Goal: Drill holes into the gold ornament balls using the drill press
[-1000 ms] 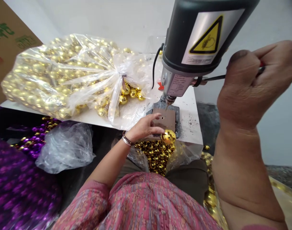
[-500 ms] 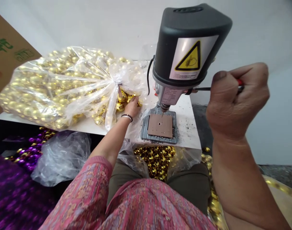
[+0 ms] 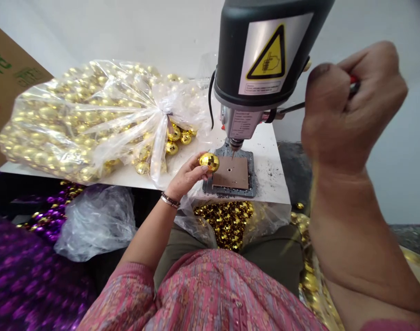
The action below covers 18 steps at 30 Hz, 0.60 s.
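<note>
My left hand (image 3: pixel 188 178) holds a gold mirrored ball (image 3: pixel 209 162) between its fingers, just left of a brown square plate (image 3: pixel 230 173) with a small hole. The plate lies on the grey base (image 3: pixel 207 185) of a drill press (image 3: pixel 265 59). Above the plate hangs the thin drill bit (image 3: pixel 233 154), not touching it. My right hand (image 3: pixel 351 103) is closed around the end of the press's lever (image 3: pixel 292 108), whose red and black tip shows between the fingers. Several loose gold balls (image 3: pixel 172 147) lie at the mouth of a clear bag (image 3: pixel 75 119).
The bag of gold balls covers the left of the white table (image 3: pixel 270 188). Dark shavings surround the base. Below the table edge, an open bag holds gold balls (image 3: pixel 227 225). Purple balls (image 3: pixel 24 276) and crumpled plastic (image 3: pixel 96 220) are at lower left, a cardboard box (image 3: pixel 17 69) at far left.
My left hand has come back from the loose balls toward the plate, now with a gold ball in its fingers. My right hand still grips the lever and appears higher in view.
</note>
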Motion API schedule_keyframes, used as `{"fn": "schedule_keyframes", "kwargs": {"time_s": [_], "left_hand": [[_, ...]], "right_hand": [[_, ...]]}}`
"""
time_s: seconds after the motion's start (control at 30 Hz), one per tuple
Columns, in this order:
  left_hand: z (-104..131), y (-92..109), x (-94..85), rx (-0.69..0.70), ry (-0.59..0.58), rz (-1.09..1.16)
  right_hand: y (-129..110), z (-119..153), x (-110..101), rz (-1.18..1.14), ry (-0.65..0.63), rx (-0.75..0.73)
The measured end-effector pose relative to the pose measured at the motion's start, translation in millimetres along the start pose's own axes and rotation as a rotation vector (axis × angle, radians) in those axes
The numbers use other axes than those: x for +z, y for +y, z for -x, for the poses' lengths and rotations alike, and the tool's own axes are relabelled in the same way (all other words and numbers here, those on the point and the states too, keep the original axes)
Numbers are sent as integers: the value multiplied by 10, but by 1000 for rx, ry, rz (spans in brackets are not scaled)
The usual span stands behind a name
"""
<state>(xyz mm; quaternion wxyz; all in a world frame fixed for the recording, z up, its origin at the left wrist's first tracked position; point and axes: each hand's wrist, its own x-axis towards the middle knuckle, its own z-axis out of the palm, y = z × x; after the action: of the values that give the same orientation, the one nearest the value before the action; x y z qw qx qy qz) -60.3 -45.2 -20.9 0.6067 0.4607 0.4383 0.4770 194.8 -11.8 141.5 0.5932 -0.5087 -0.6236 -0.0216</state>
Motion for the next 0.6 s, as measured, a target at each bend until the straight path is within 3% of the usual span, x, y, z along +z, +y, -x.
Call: {"fn": "schedule_keyframes", "kwargs": {"time_s": [0.13,0.23,0.37,0.6], "left_hand": [[43,-118,145,-89,-111,338],[10,-153,178,-129,-114,411],[-59,-123,205,-145,-79,328],[-180,-30,364,-166,35,-76]], "right_hand": [[-104,-313,12,108,-127,185],[-99,-466,49,136,-173,256],[-64,-548,112,100,-182,250],[-59,-636,183,29,-190,220]]}}
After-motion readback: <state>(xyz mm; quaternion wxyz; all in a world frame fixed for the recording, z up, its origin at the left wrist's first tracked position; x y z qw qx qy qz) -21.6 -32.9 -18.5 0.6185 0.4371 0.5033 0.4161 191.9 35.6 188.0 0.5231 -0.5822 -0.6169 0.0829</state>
